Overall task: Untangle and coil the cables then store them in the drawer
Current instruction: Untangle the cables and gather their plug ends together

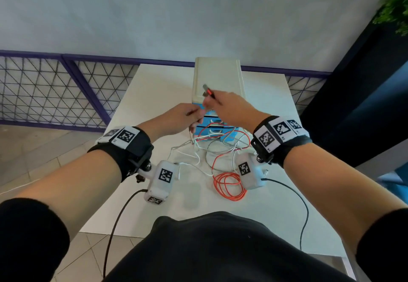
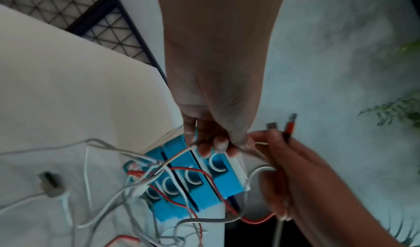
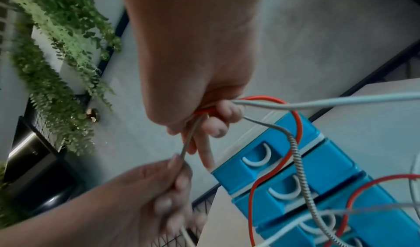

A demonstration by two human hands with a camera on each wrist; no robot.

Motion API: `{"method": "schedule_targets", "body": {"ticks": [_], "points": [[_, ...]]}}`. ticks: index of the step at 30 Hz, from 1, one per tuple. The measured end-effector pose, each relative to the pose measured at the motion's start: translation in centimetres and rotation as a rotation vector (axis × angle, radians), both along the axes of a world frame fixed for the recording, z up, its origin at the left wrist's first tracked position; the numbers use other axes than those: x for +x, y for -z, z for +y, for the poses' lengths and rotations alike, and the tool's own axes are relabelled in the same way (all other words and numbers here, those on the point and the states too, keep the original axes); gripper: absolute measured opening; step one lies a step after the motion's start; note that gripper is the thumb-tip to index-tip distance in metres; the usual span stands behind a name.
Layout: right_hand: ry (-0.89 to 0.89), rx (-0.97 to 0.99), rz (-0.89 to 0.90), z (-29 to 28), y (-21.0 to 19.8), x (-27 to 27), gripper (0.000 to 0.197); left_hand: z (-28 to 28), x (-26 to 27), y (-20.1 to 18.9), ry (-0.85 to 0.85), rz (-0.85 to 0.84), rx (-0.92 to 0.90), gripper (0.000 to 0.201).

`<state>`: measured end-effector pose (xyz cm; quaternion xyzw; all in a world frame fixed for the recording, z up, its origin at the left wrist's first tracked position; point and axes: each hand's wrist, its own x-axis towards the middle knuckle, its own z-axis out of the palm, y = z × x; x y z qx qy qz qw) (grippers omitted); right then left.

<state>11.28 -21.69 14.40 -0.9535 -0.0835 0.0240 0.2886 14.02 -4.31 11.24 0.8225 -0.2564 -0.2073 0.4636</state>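
Note:
A tangle of white, grey braided and red cables lies on the white table, in front of a small drawer unit whose blue drawers are closed. The red cable's coiled part rests nearer to me. My right hand is raised in front of the unit. It grips the red cable and grey cable ends together, and the red plug and a grey plug stick out above it. Beside it, my left hand pinches a grey cable that runs up into the right fist.
A purple-framed mesh fence stands behind and to the left of the table. Green plants and a dark panel are on the right. A white plug lies loose on the table at the left.

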Motion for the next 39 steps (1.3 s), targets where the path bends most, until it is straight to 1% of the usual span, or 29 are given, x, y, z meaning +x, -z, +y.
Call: {"method": "schedule_targets", "body": {"ticks": [1,3,7,9,10,11,12,14,15,16,18,22,23,24,25,27,28,30,31,32,34,36,38,39], "points": [[-0.027,0.01,0.034,0.3,0.4,-0.2,0.031,-0.2,-0.1,-0.3,-0.049,0.038,-0.066,0.03],[-0.003,0.035,0.034,0.1,0.5,-0.3,0.032,-0.1,-0.3,-0.9,-0.09,0.115,-0.14,0.03],[0.177,0.113,-0.035,-2.5,-0.9,0.5,0.036,2.1,0.1,-0.9,-0.068,0.247,-0.1,0.037],[0.23,0.094,-0.032,-3.9,-1.3,0.8,0.036,2.9,0.3,-0.6,-0.074,0.307,-0.09,0.038],[0.233,0.091,0.0,-4.0,-1.2,0.9,0.036,3.3,0.3,-0.5,-0.086,0.324,-0.086,0.037],[0.233,0.123,0.039,-4.1,-1.1,1.0,0.035,3.4,0.3,-0.4,-0.09,0.303,-0.055,0.035],[0.233,0.185,0.093,-3.7,-0.9,1.0,0.035,3.6,0.3,-0.4,-0.082,0.225,0.032,0.034],[0.277,0.317,0.181,-3.1,-1.0,0.7,0.034,3.5,0.6,-0.5,0.005,-0.04,0.34,0.029],[0.298,0.373,0.195,-2.9,-1.3,0.6,0.034,3.2,0.7,-0.7,0.054,-0.154,0.481,0.025],[0.311,0.425,0.199,-2.8,-1.7,0.5,0.035,2.9,0.9,-1.0,0.081,-0.224,0.57,0.02],[0.306,0.523,0.181,-2.5,-2.6,0.4,0.038,2.1,1.3,-1.9,0.083,-0.3,0.611,0.014],[0.259,0.729,0.129,-1.0,-3.4,0.0,0.037,0.1,1.9,-4.8,0.124,-0.458,0.625,0.019],[0.262,0.765,0.128,-0.6,-3.4,-0.1,0.036,-0.4,1.9,-5.5,0.133,-0.499,0.602,0.019],[0.265,0.752,0.111,-0.3,-3.2,0.0,0.034,-0.8,1.8,-6.0,0.141,-0.531,0.55,0.019],[0.26,0.679,0.079,-0.1,-3.1,0.0,0.032,-1.2,1.6,-6.5,0.144,-0.551,0.467,0.02],[0.224,0.522,0.035,0.2,-2.8,-0.1,0.03,-1.8,1.2,-7.1,0.092,-0.515,0.242,0.025],[0.203,0.518,0.055,0.2,-2.7,-0.3,0.031,-1.9,1.1,-7.3,0.046,-0.479,0.136,0.03],[0.155,0.653,0.176,0.4,-2.7,-0.9,0.031,-2.1,1.0,-7.0,-0.026,-0.434,0.004,0.038],[0.139,0.718,0.228,0.5,-2.8,-1.1,0.031,-2.2,0.9,-6.8,-0.04,-0.422,-0.039,0.04],[0.134,0.742,0.254,0.6,-3.0,-1.3,0.031,-2.2,0.8,-6.5,-0.051,-0.417,-0.079,0.041],[0.144,0.699,0.247,0.7,-3.1,-1.4,0.032,-2.4,0.6,-6.0,-0.104,-0.421,-0.153,0.043],[0.163,0.633,0.238,0.7,-2.8,-1.2,0.034,-2.4,0.5,-5.3,-0.164,-0.372,-0.204,0.046],[0.19,0.592,0.221,0.5,-2.4,-1.0,0.038,-2.3,0.2,-4.4,-0.219,-0.291,-0.202,0.049],[0.206,0.582,0.21,0.2,-2.3,-1.0,0.038,-2.1,0.0,-3.7,-0.261,-0.276,-0.161,0.05]]}}
